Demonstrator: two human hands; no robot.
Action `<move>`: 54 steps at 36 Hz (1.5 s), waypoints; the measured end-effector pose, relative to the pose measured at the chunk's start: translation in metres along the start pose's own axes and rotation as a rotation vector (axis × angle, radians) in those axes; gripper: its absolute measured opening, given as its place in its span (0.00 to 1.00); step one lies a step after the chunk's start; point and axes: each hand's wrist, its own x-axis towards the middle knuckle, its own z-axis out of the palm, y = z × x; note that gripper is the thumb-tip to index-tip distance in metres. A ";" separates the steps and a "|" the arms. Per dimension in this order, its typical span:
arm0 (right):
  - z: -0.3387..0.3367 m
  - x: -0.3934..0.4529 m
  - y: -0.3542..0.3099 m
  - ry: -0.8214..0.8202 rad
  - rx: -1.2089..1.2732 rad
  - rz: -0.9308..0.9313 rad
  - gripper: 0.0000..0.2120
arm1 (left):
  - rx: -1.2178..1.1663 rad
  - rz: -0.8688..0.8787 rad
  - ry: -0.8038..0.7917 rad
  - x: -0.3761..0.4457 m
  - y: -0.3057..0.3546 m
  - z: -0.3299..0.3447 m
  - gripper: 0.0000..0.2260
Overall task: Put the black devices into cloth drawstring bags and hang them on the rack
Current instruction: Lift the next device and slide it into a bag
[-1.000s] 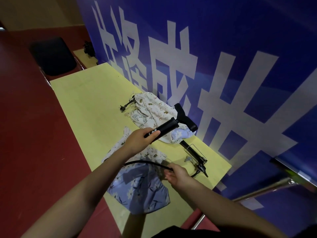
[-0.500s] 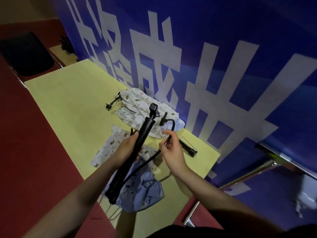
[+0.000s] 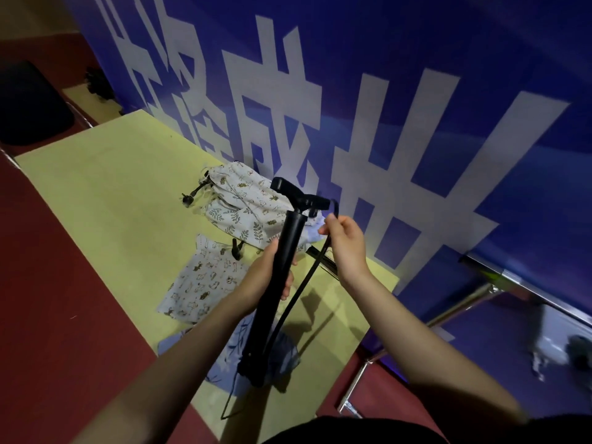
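A long black pump-like device [image 3: 282,270] with a T-handle on top stands nearly upright over the yellow table [image 3: 105,200]. My left hand [image 3: 267,277] grips its barrel at mid-length. My right hand [image 3: 344,241] pinches the device's thin black hose [image 3: 299,293] near its upper end, to the right of the barrel. A blue floral drawstring bag [image 3: 282,357] lies under the device's foot. A flat bag with small animal prints [image 3: 205,280] lies to the left. A filled leaf-print bag [image 3: 243,203] sits by the wall with a black part [image 3: 192,195] sticking out.
A blue banner wall [image 3: 416,91] with white characters runs along the table's far side. A metal rack bar [image 3: 455,312] slants at the right. A dark chair [image 3: 28,104] stands far left on the red floor [image 3: 64,315]. A second black device [image 3: 323,259] lies behind my right wrist.
My left hand has turned the device from lying sideways to nearly upright. My right hand rose from the table with the hose and now holds it higher, beside the T-handle.
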 end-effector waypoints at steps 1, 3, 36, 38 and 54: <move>-0.002 0.001 -0.001 -0.008 -0.004 -0.018 0.10 | -0.004 0.002 -0.012 0.000 -0.002 -0.003 0.27; -0.006 0.004 -0.004 -0.043 -0.008 -0.064 0.08 | 0.007 -0.009 -0.034 -0.001 -0.006 -0.009 0.27; -0.043 0.034 -0.028 -0.702 -0.392 -0.115 0.14 | 0.040 -0.157 -0.146 -0.019 -0.015 0.000 0.27; -0.046 0.034 -0.026 -0.718 -0.372 -0.098 0.16 | 0.017 -0.192 -0.178 -0.020 -0.018 -0.001 0.28; -0.050 0.024 -0.004 -0.642 -0.294 -0.039 0.14 | 0.051 -0.140 -0.265 -0.020 -0.026 -0.001 0.28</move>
